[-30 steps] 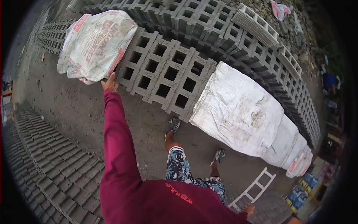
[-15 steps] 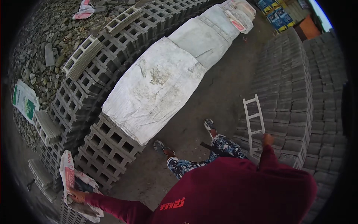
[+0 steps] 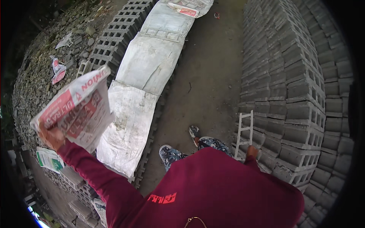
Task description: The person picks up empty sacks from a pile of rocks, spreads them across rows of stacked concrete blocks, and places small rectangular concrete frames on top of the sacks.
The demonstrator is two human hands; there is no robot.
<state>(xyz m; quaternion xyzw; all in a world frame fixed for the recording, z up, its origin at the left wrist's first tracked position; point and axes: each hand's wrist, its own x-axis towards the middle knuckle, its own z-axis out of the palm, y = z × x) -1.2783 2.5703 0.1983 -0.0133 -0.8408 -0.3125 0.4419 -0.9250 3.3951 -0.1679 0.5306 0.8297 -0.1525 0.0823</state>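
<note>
Raised at the left, my left hand (image 3: 52, 136) is closed on the edge of a white cement sack (image 3: 91, 110) with red printing, which hangs spread out in the air. My right hand (image 3: 251, 152) grips a pale, ladder-shaped frame (image 3: 245, 128) by its side rail, low at my right and in front of stacked blocks. Below the lifted sack, white sheets (image 3: 131, 114) made of flattened sacks cover a long row of hollow blocks. The sack hides part of this row and the gravel behind it.
Stacked grey concrete blocks (image 3: 300, 98) form a wall along the right. Uncovered hollow blocks (image 3: 123, 22) stand at the far left beside stony ground (image 3: 32, 89). A dirt path (image 3: 205, 76) runs between the rows. A green-and-white sack (image 3: 49, 159) lies at the left.
My left hand has lifted the cement sack up and forward from low at the left. The ladder-shaped frame stays in my right hand. My view has turned.
</note>
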